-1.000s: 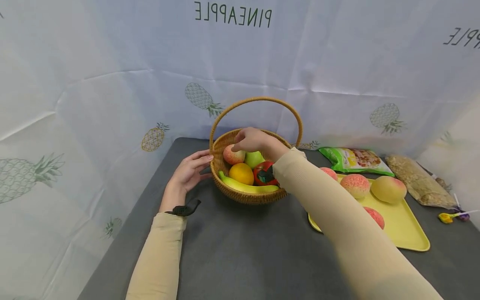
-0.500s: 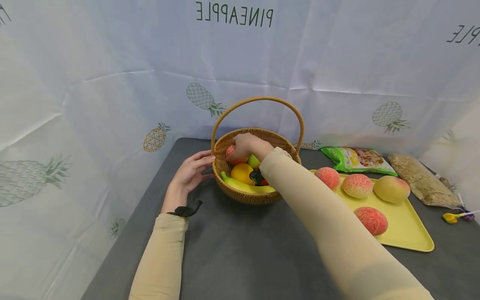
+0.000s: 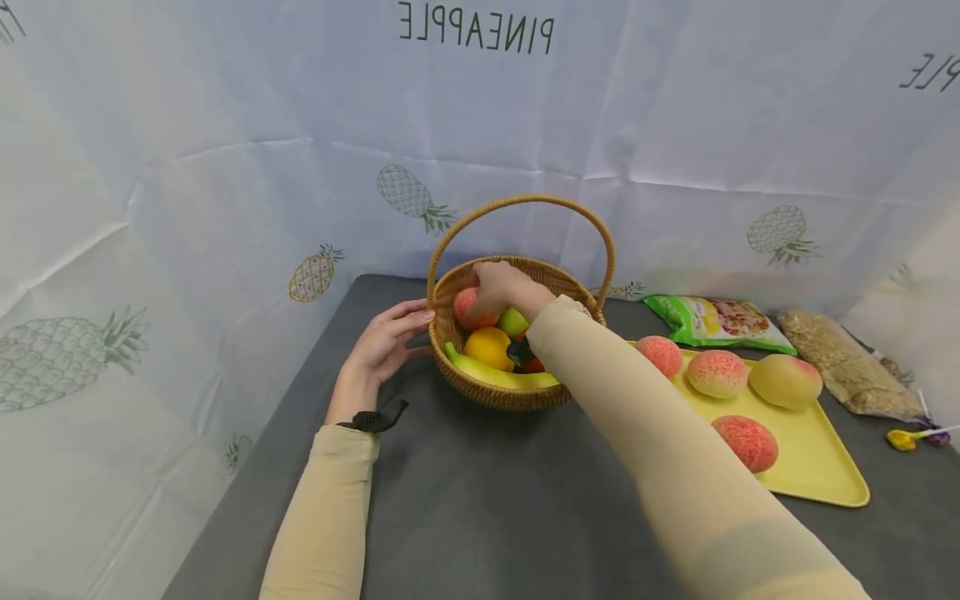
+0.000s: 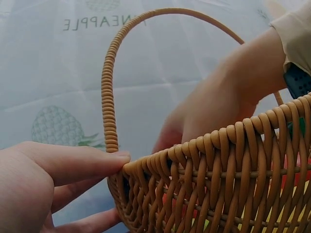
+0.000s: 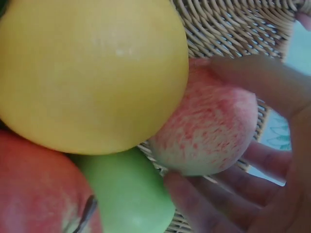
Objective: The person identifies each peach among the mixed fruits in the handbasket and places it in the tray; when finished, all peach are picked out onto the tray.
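Note:
A wicker basket with a tall arched handle stands on the dark table. My left hand touches its left side near the handle's foot, thumb tip at the rim and fingers fairly straight. Inside the basket, my right hand holds a pinkish peach at the left, with thumb and fingers around it in the right wrist view. An orange lies beside the peach. Close by are a green fruit, a banana along the front, and a red apple, largely hidden in the head view.
To the right, a yellow tray bears several peach-like fruits, partly covered by my right sleeve. Behind it lie a green snack bag and a clear bag of oats. Lollipops lie at the far right. A pineapple-print cloth hangs behind.
My right hand has sunk lower around the peach, then shifted slightly, baring more of it. The right forearm swung left, uncovering more of the tray. My left hand keeps its place at the basket.

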Available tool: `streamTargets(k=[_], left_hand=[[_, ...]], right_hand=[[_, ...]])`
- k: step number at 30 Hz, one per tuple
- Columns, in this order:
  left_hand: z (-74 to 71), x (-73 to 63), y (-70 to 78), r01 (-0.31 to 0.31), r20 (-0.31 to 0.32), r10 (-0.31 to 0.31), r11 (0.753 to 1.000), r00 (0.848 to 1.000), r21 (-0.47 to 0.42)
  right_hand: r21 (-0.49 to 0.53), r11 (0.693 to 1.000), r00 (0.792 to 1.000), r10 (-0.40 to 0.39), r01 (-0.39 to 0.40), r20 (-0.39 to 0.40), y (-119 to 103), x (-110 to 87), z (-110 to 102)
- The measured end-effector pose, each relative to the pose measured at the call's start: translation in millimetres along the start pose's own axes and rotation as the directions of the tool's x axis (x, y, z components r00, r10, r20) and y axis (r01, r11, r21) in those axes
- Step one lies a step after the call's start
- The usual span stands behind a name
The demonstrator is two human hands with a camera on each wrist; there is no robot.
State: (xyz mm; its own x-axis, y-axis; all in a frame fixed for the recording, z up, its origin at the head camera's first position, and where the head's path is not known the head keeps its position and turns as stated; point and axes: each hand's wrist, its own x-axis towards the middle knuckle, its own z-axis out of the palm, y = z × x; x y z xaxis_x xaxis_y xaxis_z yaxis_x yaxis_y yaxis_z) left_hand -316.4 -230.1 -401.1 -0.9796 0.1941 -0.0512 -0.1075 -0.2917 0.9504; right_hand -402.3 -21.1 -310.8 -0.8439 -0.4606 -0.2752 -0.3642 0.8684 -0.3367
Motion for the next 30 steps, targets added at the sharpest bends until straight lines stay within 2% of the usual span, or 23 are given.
streamTargets(k=[3, 6, 8, 12, 14, 16, 18, 20, 27, 30], left_hand=[[-0.2, 0.0, -0.1, 0.006, 0.004, -0.006, 1.000, 1.000, 0.001], [-1.0, -0.7, -0.4, 0.006, 0.005, -0.006, 1.000, 1.000, 0.002], [-1.7, -1.4, -0.5, 0.003, 0.003, -0.003, 1.000, 1.000, 0.002], [-3.1, -3.9, -0.7, 0.003, 0.007, -0.003, 1.000, 1.000, 0.003], [-3.9, -5.1, -0.8, 0.007, 0.011, -0.007, 1.000, 1.000, -0.001], [-4.2, -5.9, 0.4, 0.009, 0.012, -0.009, 1.000, 1.000, -0.005], [-4.0, -6.5, 2.5, 0.007, 0.010, -0.007, 1.000, 1.000, -0.005], [-3.9, -7.2, 4.1, 0.002, 0.011, -0.002, 1.000, 1.000, 0.001], [-3.7, -8.1, 2.3, 0.006, 0.016, -0.007, 1.000, 1.000, 0.019], [-3.2, -8.2, 1.0, 0.008, 0.016, -0.009, 1.000, 1.000, 0.020]], right_hand=[[0.095, 0.995, 1.000, -0.018, 0.018, 0.008, 7, -5.4, -1], [0.244, 0.970, 0.999, -0.027, 0.020, 0.025, 12, -11.9, -2], [0.378, 0.926, 0.998, -0.041, 0.020, 0.046, 16, -16.1, -4], [0.607, 0.795, 0.993, -0.068, -0.008, 0.102, 22, -23.6, -6], [0.662, 0.749, 0.990, -0.079, -0.020, 0.120, 24, -27.2, -7], [0.693, 0.720, 0.987, -0.091, -0.026, 0.131, 27, -30.7, -9], [0.700, 0.714, 0.985, -0.107, -0.018, 0.134, 29, -34.1, -11], [0.694, 0.720, 0.984, -0.122, -0.004, 0.132, 30, -36.8, -12], [0.608, 0.793, 0.986, -0.121, 0.027, 0.113, 29, -41.8, -9], [0.604, 0.797, 0.988, -0.118, 0.035, 0.099, 30, -45.0, -7]])
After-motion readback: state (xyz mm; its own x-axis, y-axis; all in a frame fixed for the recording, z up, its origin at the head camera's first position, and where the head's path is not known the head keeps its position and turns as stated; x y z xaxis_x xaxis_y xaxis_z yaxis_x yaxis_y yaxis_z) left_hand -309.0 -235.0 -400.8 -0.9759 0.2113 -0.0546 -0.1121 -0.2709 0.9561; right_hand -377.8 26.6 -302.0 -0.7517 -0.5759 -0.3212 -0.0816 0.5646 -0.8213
